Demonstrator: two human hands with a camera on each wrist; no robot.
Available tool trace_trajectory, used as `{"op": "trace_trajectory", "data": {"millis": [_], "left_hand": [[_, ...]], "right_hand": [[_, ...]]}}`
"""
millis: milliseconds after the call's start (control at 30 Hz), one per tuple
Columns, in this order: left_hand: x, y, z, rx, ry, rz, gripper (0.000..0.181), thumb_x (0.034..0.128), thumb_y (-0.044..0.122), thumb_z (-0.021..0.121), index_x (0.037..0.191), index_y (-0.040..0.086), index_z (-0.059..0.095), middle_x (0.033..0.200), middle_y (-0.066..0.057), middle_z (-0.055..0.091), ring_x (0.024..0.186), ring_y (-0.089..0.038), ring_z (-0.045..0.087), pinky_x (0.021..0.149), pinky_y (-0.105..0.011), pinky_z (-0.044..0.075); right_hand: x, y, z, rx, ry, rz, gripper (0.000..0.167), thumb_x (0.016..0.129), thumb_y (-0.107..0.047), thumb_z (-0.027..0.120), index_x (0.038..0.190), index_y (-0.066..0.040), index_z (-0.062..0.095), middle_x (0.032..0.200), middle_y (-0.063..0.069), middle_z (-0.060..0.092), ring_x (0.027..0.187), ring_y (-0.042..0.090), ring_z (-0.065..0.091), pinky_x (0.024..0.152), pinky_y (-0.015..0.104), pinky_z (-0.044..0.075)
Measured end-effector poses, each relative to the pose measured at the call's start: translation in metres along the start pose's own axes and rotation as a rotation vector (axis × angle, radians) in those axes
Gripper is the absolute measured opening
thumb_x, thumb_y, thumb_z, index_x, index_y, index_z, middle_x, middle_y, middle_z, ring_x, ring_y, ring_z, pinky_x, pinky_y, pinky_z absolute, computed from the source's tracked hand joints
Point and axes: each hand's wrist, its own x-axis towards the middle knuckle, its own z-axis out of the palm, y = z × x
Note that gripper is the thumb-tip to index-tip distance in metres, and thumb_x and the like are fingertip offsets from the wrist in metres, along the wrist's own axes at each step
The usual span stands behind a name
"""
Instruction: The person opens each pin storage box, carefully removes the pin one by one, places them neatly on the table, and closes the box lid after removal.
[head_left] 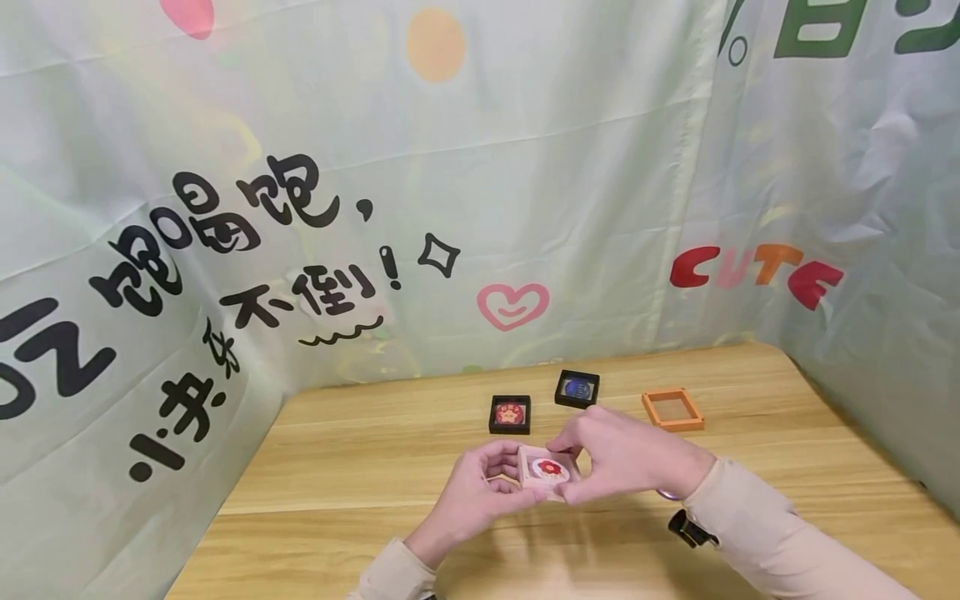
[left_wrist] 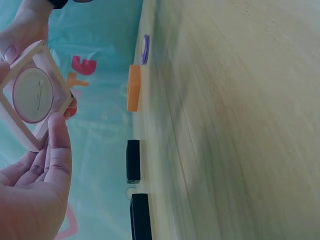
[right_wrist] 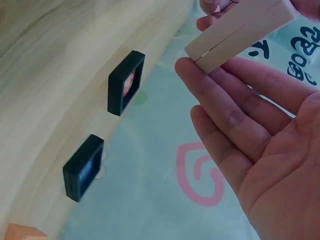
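A small pink box frame (head_left: pixel 527 468) is held above the table between both hands. Inside it sits a round white badge (head_left: pixel 551 470) with a red flower; the left wrist view shows the badge's plain back (left_wrist: pixel 32 95). My left hand (head_left: pixel 480 492) grips the frame's left and near side, thumb along its edge. From the right, my right hand (head_left: pixel 630 454) pinches the frame between thumb and fingers. In the right wrist view the frame's side (right_wrist: pixel 240 37) has a thin seam, with several right fingers (right_wrist: pixel 240 120) stretched out below it.
Behind the hands lie a black frame with a red badge (head_left: pixel 510 414), a black frame with a blue badge (head_left: pixel 577 389) and an orange frame (head_left: pixel 673 409). A purple-rimmed disc (left_wrist: pixel 145 49) lies on the wooden table (head_left: pixel 360 475). Printed fabric (head_left: pixel 585 208) hangs behind.
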Motion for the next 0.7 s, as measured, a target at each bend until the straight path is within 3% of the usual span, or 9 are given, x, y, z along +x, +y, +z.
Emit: {"op": "trace_trajectory", "data": {"millis": [133, 300, 700], "left_hand": [[-0.001, 0.001, 0.001, 0.016, -0.004, 0.009, 0.051, 0.0836, 0.007, 0.090, 0.130, 0.003, 0.070, 0.110, -0.003, 0.073, 0.097, -0.012, 0.068, 0.079, -0.019, 0.064], [-0.002, 0.001, 0.002, 0.040, -0.001, 0.028, 0.052, 0.0824, 0.006, 0.091, 0.129, 0.003, 0.069, 0.110, -0.004, 0.072, 0.097, -0.012, 0.068, 0.080, -0.019, 0.064], [-0.001, -0.002, 0.002, 0.046, -0.018, 0.029, 0.056, 0.0836, 0.012, 0.093, 0.133, 0.007, 0.068, 0.112, -0.003, 0.073, 0.098, -0.013, 0.068, 0.082, -0.020, 0.064]], "right_hand": [[-0.001, -0.007, -0.001, -0.082, 0.016, 0.019, 0.011, 0.076, -0.031, 0.079, 0.080, -0.027, 0.070, 0.070, -0.015, 0.060, 0.057, -0.007, 0.044, 0.047, 0.014, 0.040], [-0.002, -0.012, -0.001, -0.181, 0.024, 0.048, 0.025, 0.073, -0.036, 0.081, 0.093, -0.021, 0.077, 0.077, -0.017, 0.058, 0.063, -0.005, 0.046, 0.052, 0.015, 0.044], [-0.003, -0.009, 0.003, -0.200, 0.045, 0.018, 0.034, 0.069, -0.036, 0.080, 0.099, -0.018, 0.079, 0.086, -0.012, 0.065, 0.068, -0.004, 0.048, 0.056, 0.014, 0.045]]}}
